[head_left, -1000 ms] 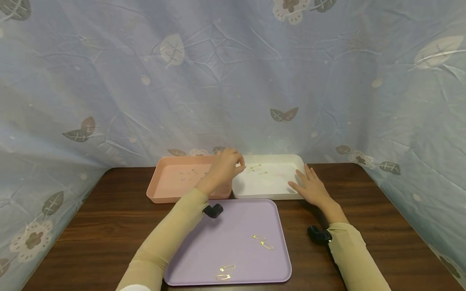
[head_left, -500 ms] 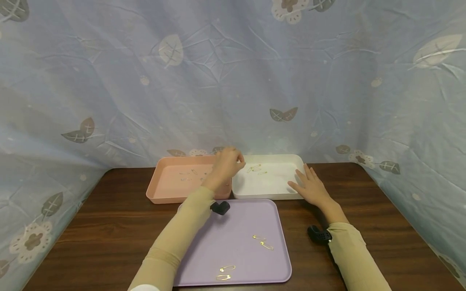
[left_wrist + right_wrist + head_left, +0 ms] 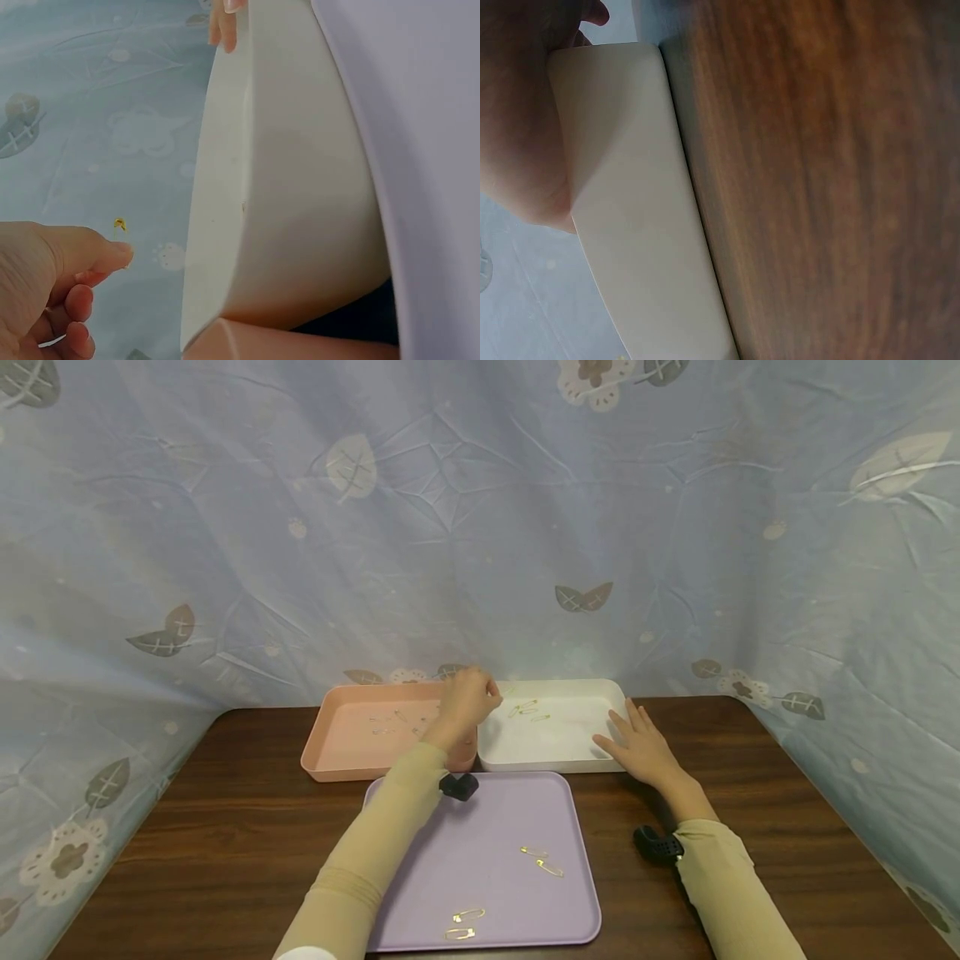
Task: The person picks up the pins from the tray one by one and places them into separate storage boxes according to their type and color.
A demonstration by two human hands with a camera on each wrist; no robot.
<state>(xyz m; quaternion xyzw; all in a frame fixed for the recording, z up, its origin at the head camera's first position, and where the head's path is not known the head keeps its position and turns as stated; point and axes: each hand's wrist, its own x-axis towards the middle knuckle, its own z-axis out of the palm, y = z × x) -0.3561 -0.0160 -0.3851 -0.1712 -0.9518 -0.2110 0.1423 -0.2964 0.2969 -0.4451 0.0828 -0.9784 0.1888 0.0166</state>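
My left hand [image 3: 467,703] is over the line where the pink tray [image 3: 341,739] and the white tray [image 3: 555,745] meet. Between its thumb and forefinger it pinches a gold safety pin [image 3: 120,224], whose head sticks up past the thumb in the left wrist view. Several gold safety pins [image 3: 528,712] lie in the left part of the white tray. Smaller silver-looking pins [image 3: 382,731] are scattered in the pink tray, partly hidden by my left hand. With fingers spread, my right hand [image 3: 642,745] rests at the white tray's right rim.
A flat lavender tray [image 3: 480,852] lies in front of both trays, with gold safety pins [image 3: 550,867] at its right and more near its front edge. All stand on a dark wooden table [image 3: 187,843]. A patterned blue cloth [image 3: 480,527] hangs close behind.
My left forearm has swung to the right, while the left hand stays near the seam between the trays, dipping slightly. My right hand has kept its place.
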